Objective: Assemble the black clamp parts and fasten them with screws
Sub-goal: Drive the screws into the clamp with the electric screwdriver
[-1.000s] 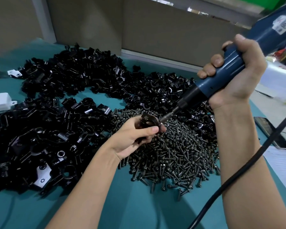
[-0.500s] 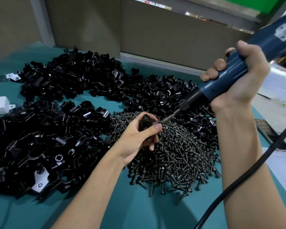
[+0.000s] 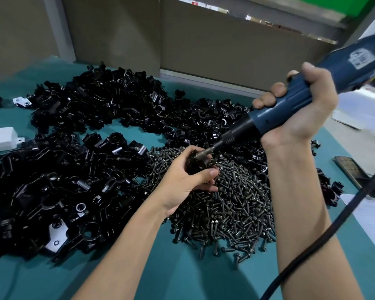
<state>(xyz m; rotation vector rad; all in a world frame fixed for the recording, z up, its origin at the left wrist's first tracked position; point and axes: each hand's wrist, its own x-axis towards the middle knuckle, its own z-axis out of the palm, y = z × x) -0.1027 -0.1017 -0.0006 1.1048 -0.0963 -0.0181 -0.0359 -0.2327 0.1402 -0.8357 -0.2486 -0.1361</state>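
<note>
The left hand (image 3: 185, 182) holds a black clamp (image 3: 196, 164) tight, just above the pile of screws (image 3: 236, 208). The right hand (image 3: 301, 113) is wrapped round a blue screwdriver (image 3: 268, 116), at 2 o'clock from the clamp. Its tip touches the clamp. A big heap of black parts (image 3: 74, 169) lies at 9 o'clock on the green table (image 3: 182, 276).
</note>
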